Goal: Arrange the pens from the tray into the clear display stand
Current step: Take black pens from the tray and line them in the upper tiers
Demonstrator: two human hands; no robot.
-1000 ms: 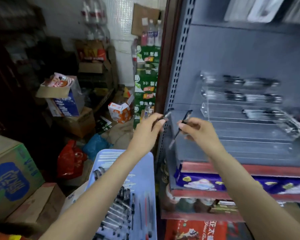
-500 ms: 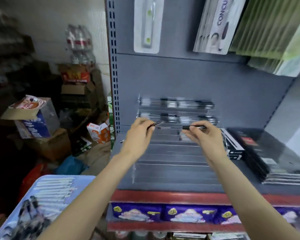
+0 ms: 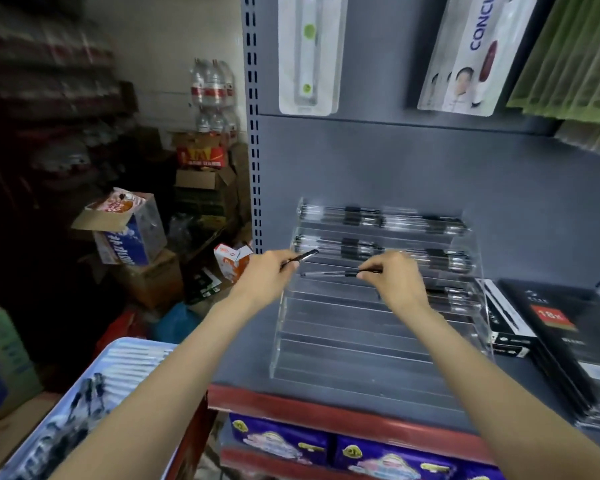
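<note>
While left hand (image 3: 267,277) grips pen (image 3: 300,258); right hand (image 3: 394,278) pinches second pen (image 3: 329,274) over stand (image 3: 378,341).

We see a clear, glossy plastic stand (image 3: 378,341) on a matt grey metal shelf (image 3: 243,355). Our pens (image 3: 340,273) look like shiny dark plastic, the tray (image 3: 132,355) like smooth pale plastic, the boxes (image 3: 153,282) like dull cardboard.

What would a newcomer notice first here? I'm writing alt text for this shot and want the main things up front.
Two bare arms reach to a clear display stand on a grey shelf; its top tiers already hold pens. The right hand pinches a pen lying level over the third tier, while the left hand holds another pen. At lower left is the tray of pens.
</note>
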